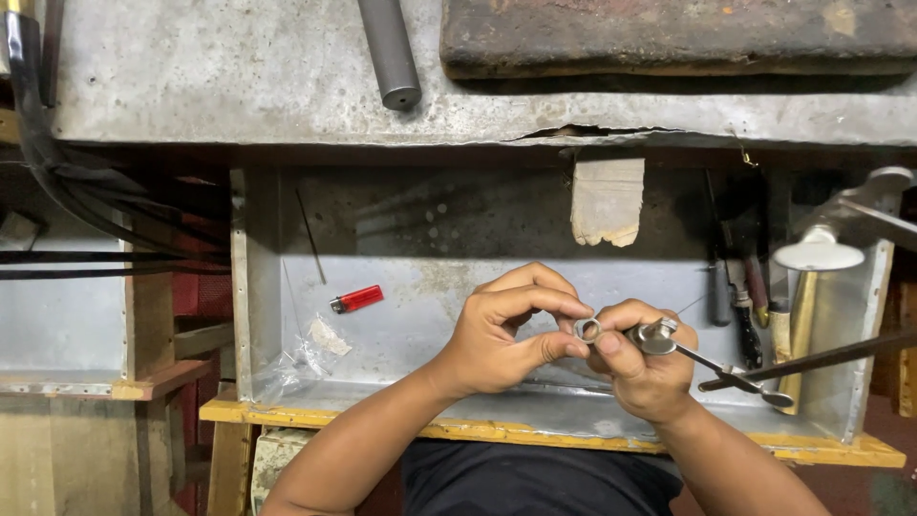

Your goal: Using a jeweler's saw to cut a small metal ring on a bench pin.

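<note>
Both hands pinch: left hand (501, 330) on small ring (588, 330), right hand (642, 373) on pliers (712, 365) pointing lower-right.

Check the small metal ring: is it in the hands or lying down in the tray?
In the hands. The small metal ring is pinched between the left hand fingertips and the right hand thumb, above the metal tray.
</note>
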